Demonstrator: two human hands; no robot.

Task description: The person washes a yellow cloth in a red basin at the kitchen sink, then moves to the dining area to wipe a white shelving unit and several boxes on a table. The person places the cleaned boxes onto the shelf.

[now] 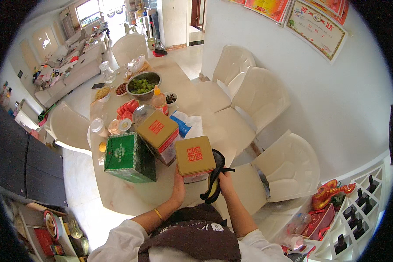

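Close to my body on the table, a square tin with a gold lid (196, 155) bears a red printed square. My left hand (178, 187) holds its near left side, the fingers partly hidden by the tin. In my right hand (226, 184) is a black-edged cloth item (213, 183) with a yellow-green inner face, against the tin's right side; its exact kind is unclear. A second gold-lidded tin (159, 134) stands just beyond to the left. Beside that is a green box (124, 154) with a patterned edge.
The beige table (131, 196) also bears a bowl of green grapes (144, 84), an orange-capped bottle (159, 100), red melon pieces (127, 109), and a blue-and-white packet (186, 124). Beige chairs (262, 95) line the right side. A white bottle rack (357, 209) stands at lower right.
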